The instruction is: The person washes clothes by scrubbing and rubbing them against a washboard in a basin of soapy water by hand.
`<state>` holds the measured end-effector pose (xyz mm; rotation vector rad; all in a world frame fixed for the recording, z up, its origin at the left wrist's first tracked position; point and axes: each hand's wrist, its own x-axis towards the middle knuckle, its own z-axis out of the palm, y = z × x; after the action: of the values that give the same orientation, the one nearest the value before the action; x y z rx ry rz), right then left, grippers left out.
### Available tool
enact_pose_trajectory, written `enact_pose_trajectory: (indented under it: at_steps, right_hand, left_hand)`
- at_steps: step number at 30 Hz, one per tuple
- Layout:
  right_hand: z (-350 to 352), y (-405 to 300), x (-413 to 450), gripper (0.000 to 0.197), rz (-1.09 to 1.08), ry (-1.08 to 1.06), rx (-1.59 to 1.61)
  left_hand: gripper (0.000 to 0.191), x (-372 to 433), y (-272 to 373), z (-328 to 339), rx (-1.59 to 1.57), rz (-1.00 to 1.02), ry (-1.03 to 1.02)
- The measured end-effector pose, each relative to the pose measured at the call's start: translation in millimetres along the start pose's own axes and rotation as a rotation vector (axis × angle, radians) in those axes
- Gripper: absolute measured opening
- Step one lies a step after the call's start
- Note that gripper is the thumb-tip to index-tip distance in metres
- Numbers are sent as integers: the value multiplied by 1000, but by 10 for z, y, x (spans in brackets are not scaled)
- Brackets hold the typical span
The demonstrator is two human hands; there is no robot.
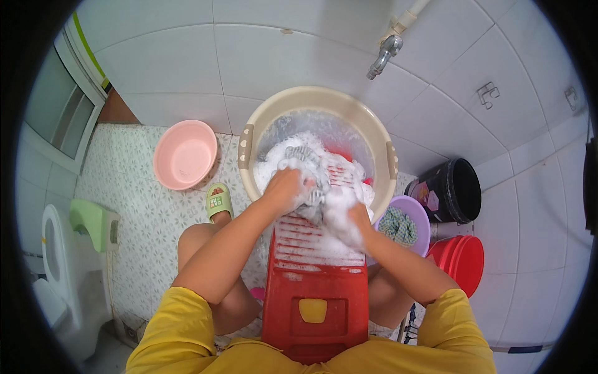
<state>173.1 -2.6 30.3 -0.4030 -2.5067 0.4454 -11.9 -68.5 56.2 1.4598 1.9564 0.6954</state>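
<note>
My left hand (pixel 286 187) is closed on a wet grey-and-white striped cloth (pixel 316 197), partly buried in suds. My right hand (pixel 357 217) lies at the lower right of the cloth, wrapped in thick foam that hides its fingers. Beneath both is a red plastic washboard (pixel 285 285), its ridged part soapy and its far end dipping into a large beige basin (pixel 317 95). White lather (pixel 303 139) covers much of what is in the basin, including some red material (pixel 338 150). A yellow soap bar (pixel 313 311) rests in the washboard's recess near my body.
A pink basin (pixel 184 156) stands on the floor at left, near a green stool (pixel 91 219) and a white toilet (pixel 51 243). At right are a purple basin (pixel 423 224) with checked cloth (pixel 397 226), a black bucket (pixel 444 191) and a red bucket (pixel 460 266). A tap (pixel 385 56) juts from the wall.
</note>
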Motion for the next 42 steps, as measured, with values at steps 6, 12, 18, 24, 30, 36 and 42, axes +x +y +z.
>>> enact_pose_trajectory:
  at_steps: [6, 12, 18, 24, 30, 36, 42]
  right_hand:
    - [219, 532, 232, 18, 322, -78, -470]
    - [265, 380, 273, 21, 296, -213, -417]
    - [112, 41, -178, 15, 250, -285, -467]
    - [389, 649, 550, 17, 583, -72, -341]
    - [3, -133, 4, 14, 341, -455, -232]
    - [202, 423, 394, 26, 539, -163, -370]
    - [375, 416, 402, 22, 477, -135, -412]
  left_hand:
    - [29, 26, 61, 201, 185, 121, 110]
    - [21, 89, -75, 210, 196, 5, 76]
    - [30, 3, 92, 174, 98, 132, 94]
    - [24, 223, 76, 249, 256, -11, 37]
    - [28, 101, -108, 141, 92, 29, 187]
    - [31, 95, 172, 124, 239, -14, 26]
    - [31, 173, -69, 140, 237, -92, 47]
